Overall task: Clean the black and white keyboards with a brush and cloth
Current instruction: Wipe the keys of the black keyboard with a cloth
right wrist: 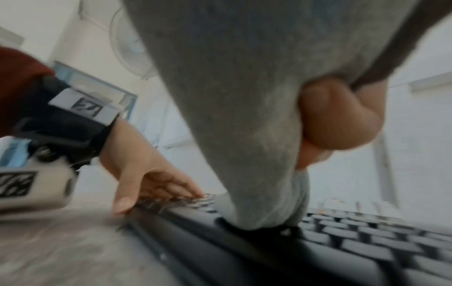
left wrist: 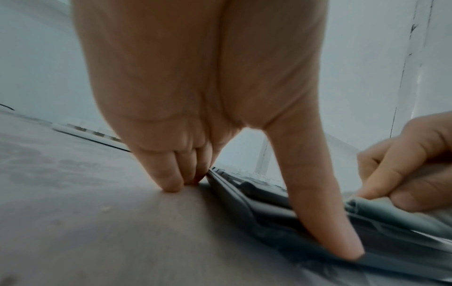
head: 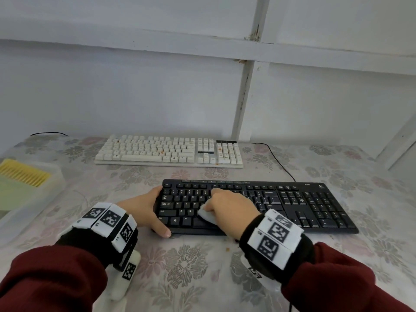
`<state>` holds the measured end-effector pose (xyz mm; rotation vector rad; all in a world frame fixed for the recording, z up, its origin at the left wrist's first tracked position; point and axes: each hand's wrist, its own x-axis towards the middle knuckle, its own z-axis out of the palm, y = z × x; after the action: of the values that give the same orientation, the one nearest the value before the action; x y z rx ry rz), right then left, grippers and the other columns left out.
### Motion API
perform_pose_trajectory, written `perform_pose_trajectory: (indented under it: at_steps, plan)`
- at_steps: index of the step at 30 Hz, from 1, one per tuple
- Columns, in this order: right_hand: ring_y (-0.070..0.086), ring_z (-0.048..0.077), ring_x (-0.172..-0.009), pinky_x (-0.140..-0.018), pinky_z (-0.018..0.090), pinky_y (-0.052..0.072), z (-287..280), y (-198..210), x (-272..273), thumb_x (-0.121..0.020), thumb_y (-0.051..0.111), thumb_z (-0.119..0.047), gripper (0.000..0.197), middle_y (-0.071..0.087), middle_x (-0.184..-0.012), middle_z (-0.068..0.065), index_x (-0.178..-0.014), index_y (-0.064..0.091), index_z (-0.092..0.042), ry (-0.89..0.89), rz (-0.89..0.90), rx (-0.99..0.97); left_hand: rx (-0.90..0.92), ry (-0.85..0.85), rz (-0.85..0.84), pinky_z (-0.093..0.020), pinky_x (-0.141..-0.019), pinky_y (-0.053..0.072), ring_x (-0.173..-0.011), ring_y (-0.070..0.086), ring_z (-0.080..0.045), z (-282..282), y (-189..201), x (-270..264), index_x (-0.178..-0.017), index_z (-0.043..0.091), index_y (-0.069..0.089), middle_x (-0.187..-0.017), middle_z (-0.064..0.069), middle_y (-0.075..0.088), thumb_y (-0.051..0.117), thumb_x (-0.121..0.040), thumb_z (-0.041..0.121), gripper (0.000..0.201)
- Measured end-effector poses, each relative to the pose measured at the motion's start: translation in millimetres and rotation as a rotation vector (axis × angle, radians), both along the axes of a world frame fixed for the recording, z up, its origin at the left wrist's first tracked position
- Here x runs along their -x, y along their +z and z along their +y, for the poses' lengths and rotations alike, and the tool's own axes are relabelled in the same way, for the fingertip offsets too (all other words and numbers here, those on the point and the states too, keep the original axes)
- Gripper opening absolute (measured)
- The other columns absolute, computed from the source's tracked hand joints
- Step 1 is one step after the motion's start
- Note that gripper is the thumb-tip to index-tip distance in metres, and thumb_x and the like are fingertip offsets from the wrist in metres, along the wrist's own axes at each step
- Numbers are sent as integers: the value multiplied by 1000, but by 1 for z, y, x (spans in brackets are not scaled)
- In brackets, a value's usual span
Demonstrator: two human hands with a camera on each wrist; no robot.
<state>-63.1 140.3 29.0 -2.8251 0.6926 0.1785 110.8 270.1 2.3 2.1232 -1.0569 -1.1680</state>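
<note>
The black keyboard [head: 292,206] lies in the middle of the table. My left hand [head: 148,210] grips its left end, with the fingers at the far corner and the thumb [left wrist: 318,203] on the front edge. My right hand [head: 227,206] holds a bunched light grey cloth [head: 208,216] and presses it onto the keys left of centre. In the right wrist view the cloth [right wrist: 244,116] hangs from my curled fingers [right wrist: 337,116] down onto the black keyboard [right wrist: 342,251]. The white keyboard [head: 168,152] sits behind, with orange specks on its keys. A yellow brush [head: 24,174] lies at the far left.
The brush rests in a translucent box [head: 33,206] at the table's left edge, with something pale green in it. A black cable [head: 279,161] runs behind the black keyboard. Crumbs [head: 227,249] lie on the floral tablecloth [head: 191,266]. A white wall is close behind.
</note>
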Motion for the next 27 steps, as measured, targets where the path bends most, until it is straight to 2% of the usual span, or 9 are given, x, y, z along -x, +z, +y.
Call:
perform_pose_trajectory:
  at_steps: [4,6,8,11,14,17,22,25,27]
  plan:
    - [59,34,-89,-73,32,44,-18,11,15,-91,48,-29,32,58,-93,15,-99,70,-7,-51,-20,-33,-5,-4,-7,-39,-111,33,-123,45,-12,0,0,0,-144,26,16,-128,15,47,89,-37,28,129]
    - [59,35,-101,-71,22,42,-21,17,19,-92,48,-22,30,61,-100,18,-109,68,-9,-44,-78,-77,-8,-5,-8,-39,-111,32,-123,45,-13,0,0,0,-143,26,16,-126,17,46,89,-42,24,125]
    - [57,36,-94,-57,14,29,-18,16,20,-93,47,-20,29,50,-74,5,-109,68,-9,-3,-122,-59,0,-12,-2,-38,-110,33,-122,45,-12,1,0,-1,-142,27,17,-125,19,46,90,-37,28,128]
    - [49,29,-79,-54,16,23,-12,4,26,-95,41,-24,32,25,-72,-5,-100,69,-9,48,-116,16,33,-26,27,-36,-108,36,-120,47,-10,1,-3,-2,-136,34,20,-126,18,47,94,-22,40,137]
    - [46,24,-72,-52,22,26,-21,-6,36,-93,40,-27,31,30,-73,-3,-90,63,-7,-7,-128,73,54,-31,48,-27,-101,37,-115,47,-2,1,-3,-3,-130,38,21,-123,22,47,95,-27,38,126]
    - [48,24,-69,-48,22,23,-34,-9,52,-91,40,-33,29,38,-74,-3,-86,57,-10,-81,-132,109,54,-40,37,-25,-100,35,-115,46,-3,1,-3,-3,-128,39,21,-122,24,46,93,-20,43,130]
    - [50,22,-73,-54,18,29,-53,-1,88,-95,38,-38,38,30,-71,-5,-73,57,-14,-73,-79,151,56,-38,41,-21,-96,37,-114,46,0,1,-3,-3,-136,33,21,-122,23,46,92,-27,35,131]
    - [45,20,-65,-53,21,31,-67,3,106,-95,36,-35,40,32,-69,-3,-61,45,-16,-147,-10,191,60,-33,38,-29,-106,35,-120,46,-7,1,-3,-3,-142,28,19,-126,20,46,93,-17,45,146]
    - [46,20,-61,-51,20,33,-78,8,115,-94,39,-36,41,43,-69,4,-65,53,-9,-225,29,179,59,-35,39,-31,-108,33,-122,44,-9,2,-4,-3,-143,27,18,-126,21,45,91,-15,49,150]
